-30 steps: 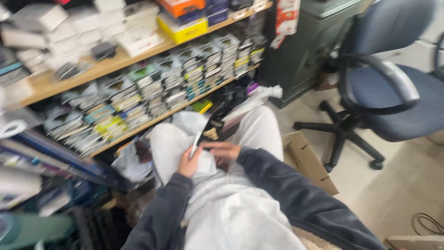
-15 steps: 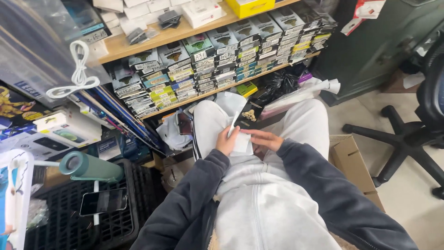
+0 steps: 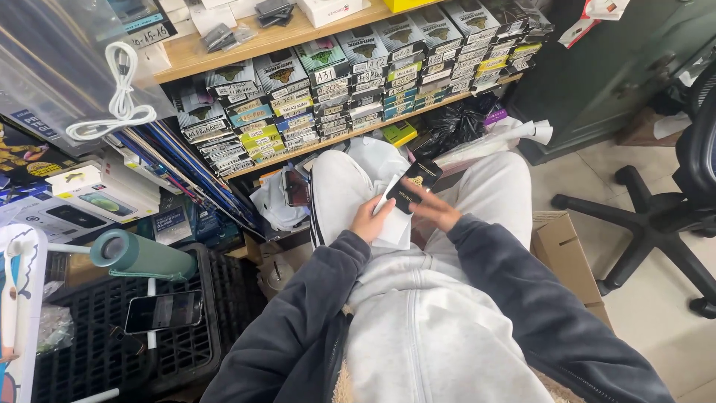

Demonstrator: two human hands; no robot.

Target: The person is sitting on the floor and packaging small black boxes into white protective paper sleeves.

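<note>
Black small box (image 3: 415, 181) pinched in right hand (image 3: 431, 210) fingers, just above white packet (image 3: 391, 216) gripped by left hand (image 3: 371, 220). Mid-pairing, seemingly; next, probably sliding box against packet over lap.

Rows of labelled small boxes (image 3: 358, 71) fill the shelf at twelve o'clock; a dark-screened smartphone (image 3: 163, 311) (lying flat) at eight o'clock.

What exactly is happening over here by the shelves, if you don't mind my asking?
A seated person in a dark jacket and light trousers works over their lap. The left hand holds a white sheet or packet, and the right hand holds a small black item against it. Rows of small boxes fill the wooden shelf ahead; a phone lies on a black crate.
</note>
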